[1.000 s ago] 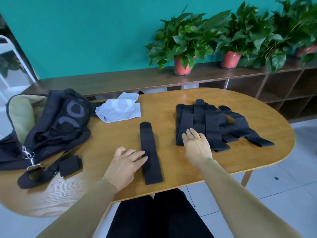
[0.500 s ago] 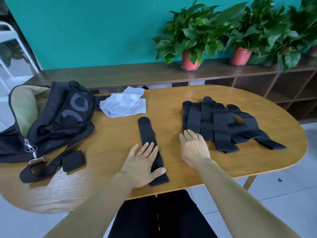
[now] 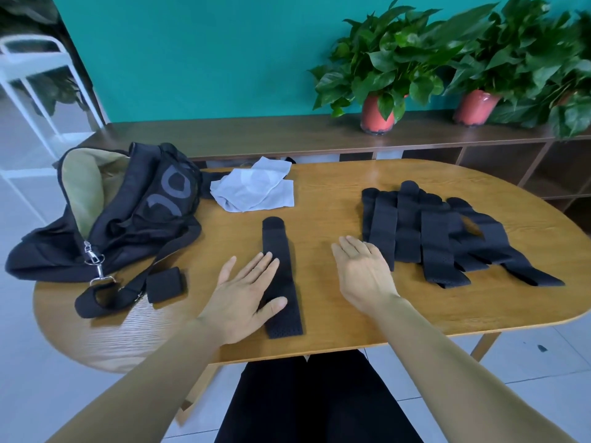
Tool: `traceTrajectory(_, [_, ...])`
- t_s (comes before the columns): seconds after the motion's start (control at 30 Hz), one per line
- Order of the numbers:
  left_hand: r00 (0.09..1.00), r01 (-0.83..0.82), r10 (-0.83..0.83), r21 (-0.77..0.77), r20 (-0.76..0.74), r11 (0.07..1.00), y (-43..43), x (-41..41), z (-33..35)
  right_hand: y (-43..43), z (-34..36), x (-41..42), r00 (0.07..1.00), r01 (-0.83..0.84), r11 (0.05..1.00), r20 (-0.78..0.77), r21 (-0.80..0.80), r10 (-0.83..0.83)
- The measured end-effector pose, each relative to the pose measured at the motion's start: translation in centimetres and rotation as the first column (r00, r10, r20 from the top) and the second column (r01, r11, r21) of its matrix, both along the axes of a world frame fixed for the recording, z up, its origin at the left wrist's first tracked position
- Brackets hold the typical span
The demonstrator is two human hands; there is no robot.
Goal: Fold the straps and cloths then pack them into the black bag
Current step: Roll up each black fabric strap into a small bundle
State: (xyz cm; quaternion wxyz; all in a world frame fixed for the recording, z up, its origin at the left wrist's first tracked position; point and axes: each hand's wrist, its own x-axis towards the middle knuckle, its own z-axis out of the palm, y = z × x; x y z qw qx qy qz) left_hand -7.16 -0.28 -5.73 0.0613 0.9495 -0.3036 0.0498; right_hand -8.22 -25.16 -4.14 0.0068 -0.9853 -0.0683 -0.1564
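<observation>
Arms extended forward, converging; left sleeve (image 3: 134, 378) and right sleeve (image 3: 463, 362) tan, covering to the wrists. The left hand (image 3: 246, 295) lies palm down, fingers straight, slightly fanned, thumb splayed rightward. The right hand (image 3: 361, 276): palm down, fingers straight and together, pointing away from the body. Both hands flat, side by side, apart.

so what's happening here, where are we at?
A person at the wooden table has the left hand flat on a single black strap, laid out straight; the right hand is open beside the pile of straps. The black bag lies open at the left, pale cloths next to it. Straps and cloths are all on the table, not yet packed.
</observation>
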Motion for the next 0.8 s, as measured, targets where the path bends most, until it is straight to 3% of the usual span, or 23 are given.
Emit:
traceTrajectory(0.17, [0.977, 0.119, -0.106, -0.057, 0.185, 0.991, 0.9, -1.4, -0.5, 4.3, 0.7, -0.3, 0.961, -0.266, 0.964, 0.078, 0.025, 0.263])
traceTrajectory(0.3, [0.976, 0.135, -0.117, -0.092, 0.185, 0.986, 1.0, -1.3, -0.9, 6.4, -0.4, -0.6, 0.91, -0.41, 0.912, -0.081, -0.033, 0.406])
traceTrajectory(0.43, [0.978, 0.15, -0.126, -0.135, 0.169, 0.979, 1.2, -0.6, -1.3, 6.8, -0.8, 0.9, 0.905, -0.349, 0.937, -0.267, -0.025, 0.331])
traceTrajectory(0.8, [0.979, 0.137, -0.102, -0.2, 0.178, 0.97, 1.1, -0.2, -2.0, 8.2, 0.0, 7.6, 0.906, -0.213, 0.972, -0.393, -0.102, 0.157])
